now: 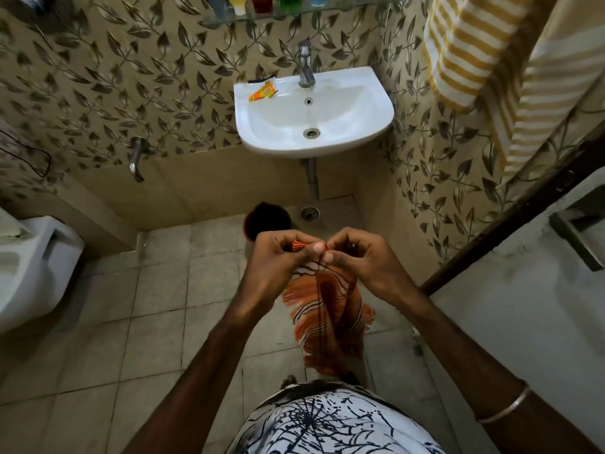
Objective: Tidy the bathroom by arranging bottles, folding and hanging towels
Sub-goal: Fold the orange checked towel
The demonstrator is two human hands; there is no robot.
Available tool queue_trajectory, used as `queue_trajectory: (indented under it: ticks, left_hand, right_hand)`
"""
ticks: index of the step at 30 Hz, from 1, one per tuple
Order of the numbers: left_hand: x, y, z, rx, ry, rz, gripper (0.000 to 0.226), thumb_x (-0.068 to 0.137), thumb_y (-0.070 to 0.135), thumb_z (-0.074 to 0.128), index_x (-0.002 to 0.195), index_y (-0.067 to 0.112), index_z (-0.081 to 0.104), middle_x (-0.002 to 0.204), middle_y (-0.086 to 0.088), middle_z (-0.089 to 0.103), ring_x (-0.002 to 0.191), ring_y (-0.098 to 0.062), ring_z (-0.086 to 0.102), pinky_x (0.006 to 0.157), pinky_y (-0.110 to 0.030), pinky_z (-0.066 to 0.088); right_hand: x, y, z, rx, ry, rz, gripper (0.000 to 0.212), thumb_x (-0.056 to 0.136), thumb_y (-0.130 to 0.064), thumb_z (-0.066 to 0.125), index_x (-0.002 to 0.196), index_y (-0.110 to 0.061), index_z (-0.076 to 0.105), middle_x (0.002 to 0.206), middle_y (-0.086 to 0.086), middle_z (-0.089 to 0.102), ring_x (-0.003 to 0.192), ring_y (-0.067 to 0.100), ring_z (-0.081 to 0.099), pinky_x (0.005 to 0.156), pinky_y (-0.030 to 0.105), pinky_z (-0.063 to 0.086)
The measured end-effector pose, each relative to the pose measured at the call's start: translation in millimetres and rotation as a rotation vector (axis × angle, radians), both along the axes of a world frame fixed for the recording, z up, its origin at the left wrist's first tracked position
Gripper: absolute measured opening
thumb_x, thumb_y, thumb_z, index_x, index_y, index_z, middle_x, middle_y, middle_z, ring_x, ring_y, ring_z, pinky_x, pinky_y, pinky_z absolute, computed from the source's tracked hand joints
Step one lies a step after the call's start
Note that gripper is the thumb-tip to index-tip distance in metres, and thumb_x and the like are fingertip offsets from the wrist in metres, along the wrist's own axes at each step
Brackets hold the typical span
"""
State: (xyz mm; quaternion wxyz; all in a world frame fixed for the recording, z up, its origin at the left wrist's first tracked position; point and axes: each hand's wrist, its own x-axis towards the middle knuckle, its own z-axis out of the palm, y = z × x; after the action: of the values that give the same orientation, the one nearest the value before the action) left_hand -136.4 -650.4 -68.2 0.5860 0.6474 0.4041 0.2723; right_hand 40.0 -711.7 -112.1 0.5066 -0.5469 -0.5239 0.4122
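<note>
An orange towel [327, 319] with dark and white stripes and a fringed edge hangs down in front of me over the tiled floor. My left hand [278, 257] and my right hand [363, 260] pinch its top edge close together, thumbs nearly touching. A yellow-and-white striped towel [471, 57] hangs high on the right wall. Several coloured bottles [262, 3] stand in a row on a glass shelf [229, 19] above the sink, cut off by the top of the view.
A white wall sink [376, 103] with a chrome tap [306, 65] holds an orange packet [263, 91] on its rim. Below it stand a dark red bucket [266, 221] and a floor drain [307, 213]. A white toilet [29, 263] is at left, a door frame [510, 221] at right.
</note>
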Motion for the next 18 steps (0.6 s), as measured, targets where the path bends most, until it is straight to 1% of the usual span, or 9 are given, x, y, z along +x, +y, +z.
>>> queue_trajectory:
  ticks: [1,3,5,7,9,15,17,18]
  left_hand:
    - [0.9,-1.1,0.2,0.049,0.017,0.014,0.015,0.086,0.015,0.070,0.094,0.003,0.074,0.087,-0.009,0.075,0.083,-0.022,0.073,0.077,-0.036,0.060]
    - [3.6,-4.4,0.0,0.158,0.074,0.003,0.012,0.087,0.016,0.070,0.090,0.006,0.074,0.083,-0.005,0.074,0.079,-0.017,0.072,0.073,-0.033,0.060]
    - [5.7,-7.5,0.8,0.232,0.114,-0.013,0.011,0.088,0.017,0.069,0.089,0.008,0.074,0.082,-0.002,0.073,0.077,-0.010,0.071,0.071,-0.027,0.059]
    - [5.1,-8.1,1.8,0.249,0.122,0.002,0.009,0.089,0.017,0.068,0.090,0.009,0.073,0.082,0.001,0.073,0.077,-0.007,0.070,0.070,-0.022,0.057]
    - [2.9,-7.2,4.5,0.233,0.113,0.020,0.009,0.090,0.017,0.067,0.090,0.011,0.073,0.082,0.002,0.073,0.078,-0.006,0.069,0.070,-0.020,0.056]
    - [-3.4,-5.8,14.6,0.185,0.064,0.016,0.009,0.091,0.016,0.065,0.089,0.011,0.073,0.082,-0.002,0.073,0.077,-0.010,0.070,0.067,-0.018,0.054]
    - [-6.0,-5.0,16.0,0.184,0.049,0.018,0.010,0.092,0.015,0.064,0.088,0.012,0.072,0.081,-0.001,0.073,0.075,-0.010,0.070,0.066,-0.018,0.053]
    - [-7.7,-4.6,16.3,0.186,0.050,0.019,0.010,0.092,0.016,0.063,0.088,0.013,0.072,0.080,-0.001,0.073,0.074,-0.010,0.069,0.066,-0.019,0.053]
  right_hand:
    - [-1.3,-0.5,-3.6,0.004,-0.009,-0.011,0.013,0.083,-0.022,0.076,0.092,-0.012,0.072,0.087,0.001,0.071,0.081,0.022,0.068,0.072,0.039,0.056]
    - [-3.9,-1.9,-11.5,0.008,-0.070,-0.047,0.018,0.083,-0.023,0.076,0.097,-0.013,0.074,0.089,0.000,0.073,0.083,0.020,0.070,0.073,0.040,0.060]
    - [-5.6,-3.6,-20.4,0.066,-0.206,-0.108,0.016,0.085,-0.019,0.075,0.099,-0.012,0.075,0.089,-0.002,0.073,0.083,0.013,0.070,0.073,0.037,0.060]
    - [-7.8,-4.9,-31.2,0.161,-0.349,-0.171,0.013,0.087,-0.016,0.073,0.099,-0.012,0.075,0.091,-0.003,0.073,0.086,0.007,0.068,0.073,0.032,0.058]
    - [-9.2,-5.1,-42.7,0.197,-0.409,-0.219,0.013,0.088,-0.013,0.071,0.101,-0.013,0.075,0.094,-0.003,0.073,0.089,0.006,0.067,0.075,0.031,0.057]
    - [-17.2,-0.8,-72.4,0.068,-0.439,-0.240,0.014,0.097,-0.018,0.061,0.106,-0.015,0.070,0.097,-0.004,0.069,0.090,0.008,0.065,0.074,0.035,0.058]
    - [-21.6,0.2,-76.9,-0.016,-0.369,-0.238,0.013,0.099,-0.019,0.058,0.105,-0.016,0.069,0.096,-0.003,0.070,0.089,0.008,0.066,0.074,0.036,0.058]
    - [-23.1,0.9,-77.0,-0.071,-0.288,-0.239,0.012,0.100,-0.020,0.057,0.104,-0.017,0.068,0.095,-0.004,0.071,0.089,0.009,0.067,0.076,0.037,0.058]
